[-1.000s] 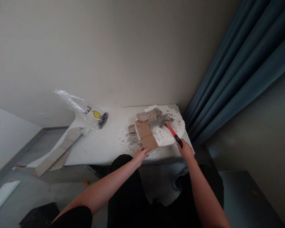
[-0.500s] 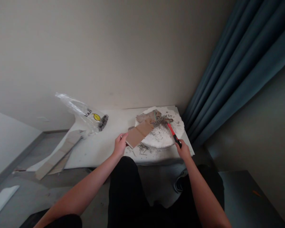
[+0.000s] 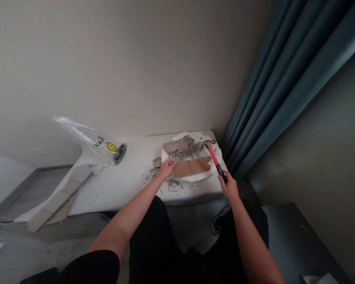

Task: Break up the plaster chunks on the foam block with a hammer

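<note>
My right hand (image 3: 230, 186) grips the black handle of a red-and-black hammer (image 3: 214, 159), whose metal head rests near the far right of a round white plaster slab (image 3: 199, 178). A flat tan tile (image 3: 191, 166) lies across the slab's near half. My left hand (image 3: 167, 168) rests at the tile's left end, fingers spread and reaching toward it. Beyond the tile sit grey rubble (image 3: 186, 152) and a broken tile piece (image 3: 177, 145). Loose nails (image 3: 172, 183) lie just below my left hand.
The slab stands on a long white board (image 3: 121, 185) with dust and chips around it. A clear plastic bag (image 3: 97, 144) lies at the board's far left. Long tan strips (image 3: 59, 197) lean off its left end. A blue curtain (image 3: 278, 86) hangs to the right.
The tan tile has gone from tilted in my left hand to lying flat across the slab. My left hand has moved right and let go. The view has turned slightly.
</note>
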`<state>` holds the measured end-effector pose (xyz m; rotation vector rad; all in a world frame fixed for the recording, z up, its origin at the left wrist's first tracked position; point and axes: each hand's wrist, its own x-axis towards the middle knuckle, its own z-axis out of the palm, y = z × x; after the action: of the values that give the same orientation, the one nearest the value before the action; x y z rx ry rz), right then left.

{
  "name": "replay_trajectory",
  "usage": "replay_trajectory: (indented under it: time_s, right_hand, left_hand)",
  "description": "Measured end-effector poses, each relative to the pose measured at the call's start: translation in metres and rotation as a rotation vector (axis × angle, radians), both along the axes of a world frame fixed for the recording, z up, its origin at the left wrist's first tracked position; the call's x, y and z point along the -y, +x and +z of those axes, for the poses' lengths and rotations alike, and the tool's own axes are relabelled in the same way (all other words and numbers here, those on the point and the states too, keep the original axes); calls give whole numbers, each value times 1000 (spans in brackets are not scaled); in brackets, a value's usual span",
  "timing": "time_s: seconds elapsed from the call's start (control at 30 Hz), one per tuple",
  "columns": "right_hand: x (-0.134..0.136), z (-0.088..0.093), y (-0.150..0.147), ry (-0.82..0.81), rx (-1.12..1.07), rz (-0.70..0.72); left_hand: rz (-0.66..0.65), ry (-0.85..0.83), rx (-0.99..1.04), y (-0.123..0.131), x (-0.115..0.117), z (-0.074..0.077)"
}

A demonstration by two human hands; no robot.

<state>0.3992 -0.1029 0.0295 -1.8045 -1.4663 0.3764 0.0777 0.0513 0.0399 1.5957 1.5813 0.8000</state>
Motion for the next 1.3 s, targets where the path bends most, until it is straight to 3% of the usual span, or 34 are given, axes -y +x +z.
replay_trajectory:
  time_s: [0.07,0.13,0.2,0.27,0.43,0.6,0.73,0.83,0.9,1.03,1.1,1.2,1.3]
  right_hand:
    - [-2,-3,-1,-28,29,2]
    - [-4,-5,-4,-54,49,13]
    - [-6,-7,-8,-79,65,23]
    - [-8,-8,-14,-107,85,30]
    - [-12,-4,-27,-183,150,38]
    - [-17,-1,-33,-254,247,33]
    - [-21,-1,-33,-319,325,40]
    - [-24,2,-31,-349,368,52]
    - [-25,5,-30,-362,387,52]
    - [-17,11,-32,-375,437,24]
    - [-8,13,-31,-344,488,-10]
    - [5,10,-25,-232,536,-59]
    - [12,3,-19,-126,520,-83]
  left_hand:
    - [-81,195,-274,-10,0,1]
    - [-278,349,-443,-22,6,2]
    - [-472,417,-512,-32,13,0]
    - [-545,418,-521,-37,18,-3]
    - [-470,377,-483,-33,11,-10]
    - [-507,470,-495,-31,9,-10]
    - [-533,515,-514,-47,23,-13]
    - [-497,485,-522,-67,35,-24]
    - [-408,434,-519,-84,40,-34]
    - [34,256,-587,-121,43,-50]
    - [123,111,-715,-135,42,-54]
    - [-75,-56,-858,-140,43,-56]
    - [-324,-60,-836,-127,44,-59]
